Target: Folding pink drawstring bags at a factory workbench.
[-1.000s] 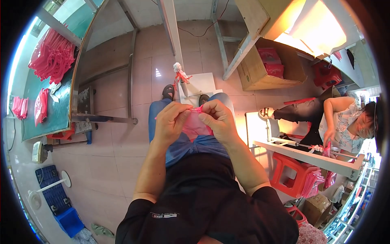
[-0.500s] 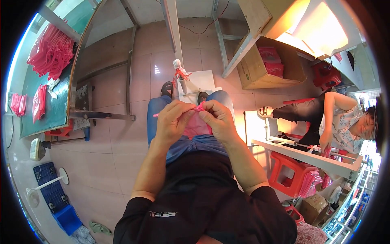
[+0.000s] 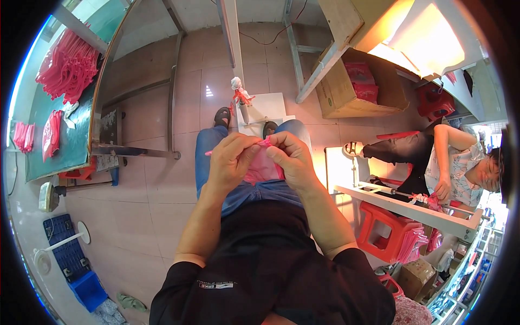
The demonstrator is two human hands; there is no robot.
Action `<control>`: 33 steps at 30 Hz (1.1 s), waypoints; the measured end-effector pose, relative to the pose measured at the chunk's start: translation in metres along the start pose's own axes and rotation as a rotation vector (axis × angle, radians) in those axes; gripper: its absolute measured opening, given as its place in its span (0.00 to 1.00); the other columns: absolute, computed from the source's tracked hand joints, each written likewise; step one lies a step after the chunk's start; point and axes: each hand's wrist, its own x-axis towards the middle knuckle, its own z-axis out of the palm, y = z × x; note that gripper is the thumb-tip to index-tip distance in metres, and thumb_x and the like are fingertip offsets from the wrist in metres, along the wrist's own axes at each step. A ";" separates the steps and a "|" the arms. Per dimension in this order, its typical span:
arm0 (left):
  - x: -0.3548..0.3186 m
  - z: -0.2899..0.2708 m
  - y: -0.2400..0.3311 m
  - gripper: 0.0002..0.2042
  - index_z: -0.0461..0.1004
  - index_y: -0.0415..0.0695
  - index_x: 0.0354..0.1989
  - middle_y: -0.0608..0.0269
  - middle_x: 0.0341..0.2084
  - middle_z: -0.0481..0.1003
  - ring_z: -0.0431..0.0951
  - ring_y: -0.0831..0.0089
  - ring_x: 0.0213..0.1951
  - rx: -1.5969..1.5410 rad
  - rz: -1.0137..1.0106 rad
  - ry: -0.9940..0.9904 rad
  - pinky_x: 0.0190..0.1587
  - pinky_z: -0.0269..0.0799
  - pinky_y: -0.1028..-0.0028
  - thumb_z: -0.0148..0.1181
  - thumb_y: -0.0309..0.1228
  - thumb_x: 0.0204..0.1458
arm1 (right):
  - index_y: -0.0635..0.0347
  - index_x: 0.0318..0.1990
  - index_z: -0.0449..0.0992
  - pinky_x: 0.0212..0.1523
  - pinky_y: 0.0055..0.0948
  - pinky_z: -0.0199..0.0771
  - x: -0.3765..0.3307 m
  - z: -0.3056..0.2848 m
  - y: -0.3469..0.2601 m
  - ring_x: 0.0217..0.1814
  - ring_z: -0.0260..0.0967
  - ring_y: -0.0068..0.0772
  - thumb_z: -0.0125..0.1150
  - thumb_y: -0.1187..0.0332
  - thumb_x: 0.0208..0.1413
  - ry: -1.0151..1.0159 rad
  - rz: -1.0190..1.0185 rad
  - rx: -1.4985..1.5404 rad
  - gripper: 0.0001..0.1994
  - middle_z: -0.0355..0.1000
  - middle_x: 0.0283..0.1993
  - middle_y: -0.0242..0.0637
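I sit in blue jeans and a black shirt, both hands raised over my lap. My left hand and my right hand meet at the fingertips and pinch the top edge of a small pink bag, which hangs between the palms. A thin pink strip sticks out to the left of my left hand. In front of my feet stands a white stand with a small spool and pink bits on it.
A green table at left carries piles of pink bags. A cardboard box with pink bags sits ahead right. Another person works at a white bench on the right, near a red stool. Blue crates lie at lower left.
My hands stay together on the pink bag; the fingers shift slightly along its top edge. The view has tilted a little.
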 end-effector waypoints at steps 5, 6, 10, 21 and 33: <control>-0.001 0.000 0.002 0.08 0.80 0.42 0.40 0.59 0.31 0.78 0.78 0.62 0.34 0.024 0.011 0.015 0.38 0.71 0.68 0.67 0.27 0.53 | 0.59 0.46 0.74 0.43 0.19 0.73 0.002 -0.006 0.000 0.40 0.71 0.18 0.60 0.67 0.65 -0.010 0.181 0.302 0.08 0.74 0.39 0.27; -0.002 0.000 0.001 0.08 0.80 0.42 0.40 0.59 0.31 0.78 0.78 0.62 0.34 0.024 0.010 0.014 0.38 0.71 0.68 0.67 0.27 0.53 | 0.59 0.46 0.74 0.44 0.21 0.75 0.001 -0.006 0.000 0.40 0.73 0.19 0.59 0.65 0.66 -0.034 0.198 0.321 0.08 0.74 0.39 0.28; -0.003 -0.001 -0.002 0.08 0.79 0.40 0.40 0.58 0.33 0.78 0.78 0.64 0.36 0.009 0.067 -0.002 0.39 0.73 0.71 0.67 0.24 0.52 | 0.58 0.46 0.74 0.37 0.20 0.75 -0.001 -0.008 -0.001 0.36 0.72 0.18 0.60 0.65 0.65 -0.005 0.293 0.278 0.08 0.74 0.39 0.28; -0.005 0.004 -0.001 0.07 0.78 0.39 0.39 0.58 0.33 0.77 0.79 0.64 0.37 -0.087 0.039 0.024 0.39 0.74 0.71 0.66 0.22 0.52 | 0.60 0.37 0.73 0.21 0.14 0.60 -0.004 -0.002 -0.007 0.21 0.61 0.10 0.58 0.71 0.65 0.026 0.059 -0.080 0.04 0.69 0.28 0.26; -0.003 0.016 0.001 0.08 0.76 0.40 0.40 0.56 0.37 0.76 0.78 0.61 0.38 0.130 0.197 0.186 0.42 0.74 0.70 0.66 0.21 0.52 | 0.64 0.35 0.73 0.28 0.23 0.71 -0.009 0.012 -0.010 0.25 0.70 0.21 0.63 0.77 0.59 0.221 -0.499 -0.829 0.04 0.73 0.27 0.34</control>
